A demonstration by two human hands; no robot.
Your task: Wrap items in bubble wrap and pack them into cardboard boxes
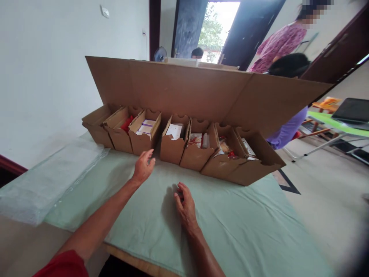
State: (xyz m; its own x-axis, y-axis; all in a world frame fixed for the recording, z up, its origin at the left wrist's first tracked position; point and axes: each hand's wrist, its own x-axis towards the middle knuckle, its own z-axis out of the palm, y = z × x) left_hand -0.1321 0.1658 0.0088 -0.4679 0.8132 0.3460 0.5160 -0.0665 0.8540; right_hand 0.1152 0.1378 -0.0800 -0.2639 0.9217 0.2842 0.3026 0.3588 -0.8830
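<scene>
My left hand (144, 166) hovers with fingers apart just in front of a cardboard bin (144, 143) that holds white and purple boxes (146, 127). Lower and to the right, my right hand (185, 204) is over the cloth with fingers loosely bent and nothing visible in it. Several open cardboard bins stand in a row beyond both hands. One bin (172, 149) contains a white packet (174, 131); another (118, 140) has something red (127, 123) inside. Bins farther right hold mixed packets (225, 146) and a white printed item (248, 149).
A green cloth (230, 223) covers the table. A tall cardboard panel (184, 86) rises behind the bins. Clear plastic sheeting (52, 177) lies at the left. Other people are beyond the panel, one in a pink top (284, 42). A laptop (353, 111) rests on a green table at right.
</scene>
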